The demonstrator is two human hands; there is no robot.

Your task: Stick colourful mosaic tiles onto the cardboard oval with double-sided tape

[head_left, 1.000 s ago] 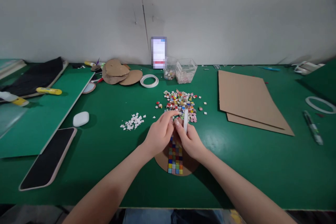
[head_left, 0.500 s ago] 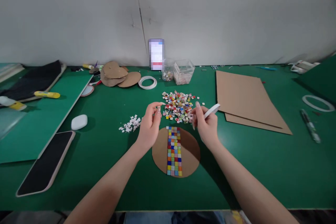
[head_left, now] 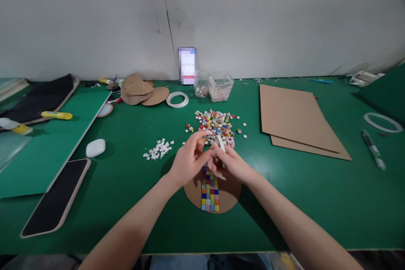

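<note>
Over the upper part of a round cardboard disc [head_left: 232, 196], my two hands meet with their fingers close together. My right hand [head_left: 232, 162] is closed on a narrow white roll of tape [head_left: 221, 143], which stands edge-on at the fingertips. My left hand [head_left: 191, 158] is closed beside it, its thumb and fingertips pinched; what they grip is hidden. A strip of colourful mosaic tiles [head_left: 210, 196] runs down the disc's middle, its top end covered by my hands. Just beyond lies a pile of mixed tiles [head_left: 218, 122].
White paper squares [head_left: 158, 149] lie left, near a white case [head_left: 95, 148] and a phone [head_left: 57, 198]. Behind are cardboard discs [head_left: 136, 88], a white tape roll [head_left: 177, 99], clear containers [head_left: 220, 87] and an upright phone [head_left: 187, 65]. Cardboard sheets [head_left: 291, 118] lie right.
Both hands have come together over the top of the disc, the right one moving left with the tape roll. A few tiles now lie loose at the sides of the pile.
</note>
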